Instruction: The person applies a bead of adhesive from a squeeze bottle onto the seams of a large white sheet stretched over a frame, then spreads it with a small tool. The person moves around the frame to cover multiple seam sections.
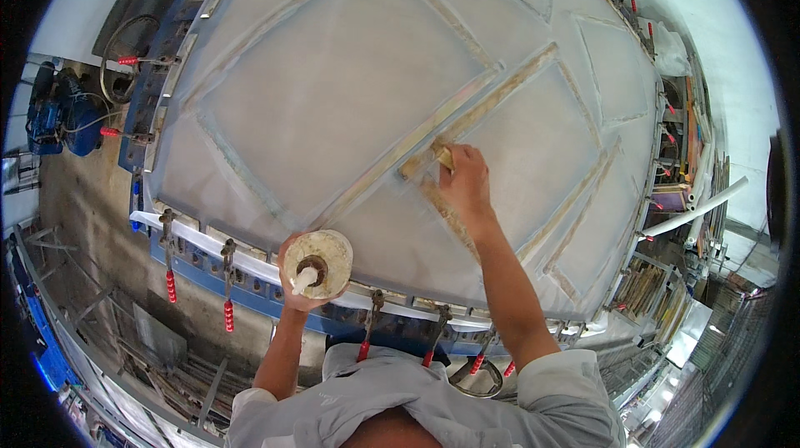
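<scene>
On the pale sheet (333, 98), our right hand (468, 185) pinches a small yellowish block (447, 157), likely light, best held by its top; at the near edge, our left hand (292, 294) clasps a tub (337, 255), probably stiff.

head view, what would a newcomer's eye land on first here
The broad pale grey sheet, crossed by straight brownish strips, fills the middle. Red-handled clamps line its edges. Near its lower edge, the left hand holds a round pale container; farther in, the right hand grips a small yellowish piece.
</scene>
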`<state>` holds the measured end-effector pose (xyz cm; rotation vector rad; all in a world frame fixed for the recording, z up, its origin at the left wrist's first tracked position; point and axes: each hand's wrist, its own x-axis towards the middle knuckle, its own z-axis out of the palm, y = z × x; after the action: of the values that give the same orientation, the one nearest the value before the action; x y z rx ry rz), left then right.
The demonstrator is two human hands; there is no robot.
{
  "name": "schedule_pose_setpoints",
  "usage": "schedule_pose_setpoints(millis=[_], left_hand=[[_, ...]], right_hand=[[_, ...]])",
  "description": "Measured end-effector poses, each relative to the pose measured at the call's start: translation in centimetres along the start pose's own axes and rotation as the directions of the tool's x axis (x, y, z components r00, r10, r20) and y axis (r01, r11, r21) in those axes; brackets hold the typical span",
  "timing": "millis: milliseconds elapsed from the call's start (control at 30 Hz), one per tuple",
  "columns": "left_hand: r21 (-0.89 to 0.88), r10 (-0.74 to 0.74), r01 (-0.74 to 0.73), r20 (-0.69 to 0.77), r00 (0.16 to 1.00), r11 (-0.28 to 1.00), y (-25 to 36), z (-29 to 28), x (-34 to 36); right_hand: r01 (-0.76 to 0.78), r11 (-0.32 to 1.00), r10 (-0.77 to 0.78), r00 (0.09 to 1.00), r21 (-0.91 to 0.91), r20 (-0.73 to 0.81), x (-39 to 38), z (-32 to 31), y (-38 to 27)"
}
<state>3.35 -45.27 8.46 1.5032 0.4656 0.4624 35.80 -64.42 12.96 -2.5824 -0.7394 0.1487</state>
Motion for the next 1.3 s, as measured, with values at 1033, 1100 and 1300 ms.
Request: schedule_pose_setpoints(millis=[1033,1100,1300], left_hand=[[-0.01,0.052,-0.052,0.033,0.998,0.999,-0.4,0.0,0.3],[0.032,0.062,-0.063,0.037,0.997,0.998,-0.3,-0.1,0.2],[-0.057,0.024,-0.027,-0.055,0.998,0.998,-0.7,0.5,-0.3]], right_hand=[[-0.143,0.361,0.483,0.874,0.921,-0.054,13.6,-5.5,15.2],[-0.198,0.671,0.405,0.905,0.715,-0.13,14.3,-5.5,16.0],[0.191,0.926,-0.068,0.933,0.325,-0.354,14.8,-3.9,17.0]])
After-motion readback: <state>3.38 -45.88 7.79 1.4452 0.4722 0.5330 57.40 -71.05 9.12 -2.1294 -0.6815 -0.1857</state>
